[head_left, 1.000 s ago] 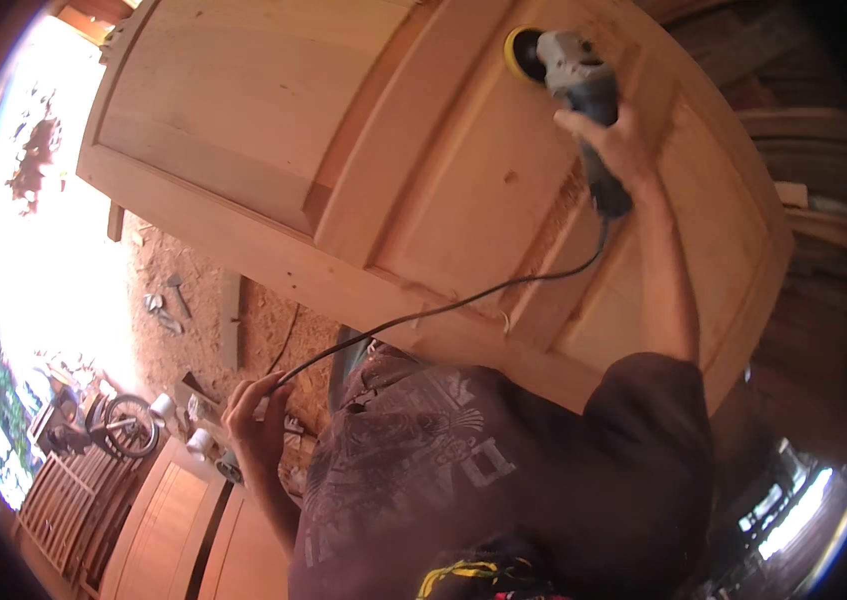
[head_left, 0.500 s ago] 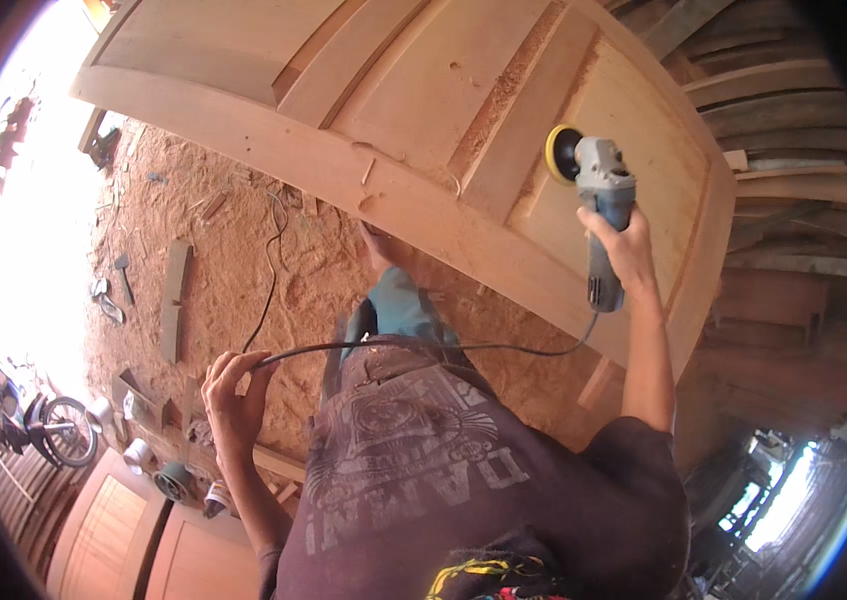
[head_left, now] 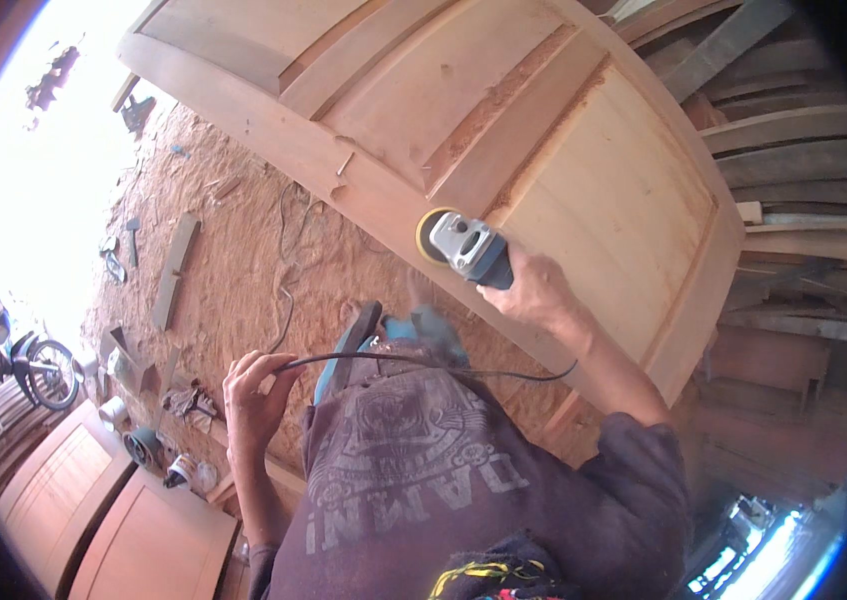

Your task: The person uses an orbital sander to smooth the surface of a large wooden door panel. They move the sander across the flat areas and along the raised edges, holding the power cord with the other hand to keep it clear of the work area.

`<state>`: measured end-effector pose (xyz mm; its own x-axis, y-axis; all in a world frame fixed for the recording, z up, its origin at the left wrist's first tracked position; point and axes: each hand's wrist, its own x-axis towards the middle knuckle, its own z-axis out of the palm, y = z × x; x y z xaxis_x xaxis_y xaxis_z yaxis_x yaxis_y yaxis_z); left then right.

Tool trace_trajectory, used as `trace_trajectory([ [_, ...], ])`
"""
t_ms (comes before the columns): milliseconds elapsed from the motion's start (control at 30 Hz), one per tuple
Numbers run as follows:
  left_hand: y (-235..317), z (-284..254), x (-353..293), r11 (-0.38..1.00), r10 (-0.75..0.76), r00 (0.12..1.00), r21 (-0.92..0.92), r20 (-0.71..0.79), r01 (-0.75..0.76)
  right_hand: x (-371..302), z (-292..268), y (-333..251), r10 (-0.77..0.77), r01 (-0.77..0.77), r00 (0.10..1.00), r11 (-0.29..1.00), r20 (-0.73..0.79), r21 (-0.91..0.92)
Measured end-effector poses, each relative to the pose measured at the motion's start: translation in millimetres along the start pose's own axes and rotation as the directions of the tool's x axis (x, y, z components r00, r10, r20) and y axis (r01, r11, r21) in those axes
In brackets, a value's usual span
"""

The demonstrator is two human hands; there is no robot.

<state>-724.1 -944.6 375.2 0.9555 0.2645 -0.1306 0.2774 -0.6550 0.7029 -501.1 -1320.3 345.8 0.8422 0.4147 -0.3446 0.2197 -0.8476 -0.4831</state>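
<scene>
Reddish-brown ground [head_left: 218,215], littered with scraps, forms the floor of the work area, with bright daylight at the far left. Long boards [head_left: 788,135] are stacked along the right side. At lower left are two panelled wooden pieces [head_left: 68,455] beside a motorcycle [head_left: 38,370], which is partly cut off by glare and the lens rim. A hammer [head_left: 133,237] and a wooden strip [head_left: 176,270] lie on the ground.

Before the person is a large panelled door [head_left: 608,170], set at a slant across the upper middle of the view. Brown dust [head_left: 513,90] is noted along the grooves between its panels. One small pale stick [head_left: 345,163] is on its near rail.

The right hand [head_left: 540,290] is closed around the dark body of a grey-headed power tool [head_left: 468,247], located over the door's near rail. Its yellow-rimmed disc [head_left: 430,236] faces up and left; whether it touches the wood cannot be determined.

The left hand [head_left: 256,395] is raised at the person's left side, thumb and fingers drawn narrow on a black cord [head_left: 353,355]. The cord crosses in front of the dark printed shirt [head_left: 423,470] to near the right forearm; its junction with the tool is hidden.
</scene>
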Motion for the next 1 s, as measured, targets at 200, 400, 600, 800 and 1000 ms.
trace_trajectory([
  [200, 37, 32, 1, 0.995, -0.095, 0.995, -0.002, -0.004, 0.095, 35, -40, 35, 0.026, -0.027, 0.999, 0.999, -0.020, -0.028],
  [400, 68, 55, 16, 0.995, -0.104, 0.995, 0.007, -0.008, 0.104, 65, -79, 78, 0.084, -0.086, 0.996, 0.995, -0.041, -0.054],
  [600, 91, 75, 9, 0.990, -0.142, 0.990, -0.009, -0.008, 0.142, 107, -120, 143, 0.115, -0.127, 0.985, 0.988, -0.129, -0.083],
  [800, 92, 71, -8, 0.989, -0.144, 0.987, 0.026, -0.075, 0.147, 108, -135, 161, 0.136, -0.081, 0.971, 0.961, -0.197, 0.263],
  [1000, 72, 65, -23, 0.988, -0.152, 0.978, -0.009, -0.144, 0.153, 62, -52, 71, -0.131, 0.112, 0.990, 0.958, 0.053, 0.263],
])
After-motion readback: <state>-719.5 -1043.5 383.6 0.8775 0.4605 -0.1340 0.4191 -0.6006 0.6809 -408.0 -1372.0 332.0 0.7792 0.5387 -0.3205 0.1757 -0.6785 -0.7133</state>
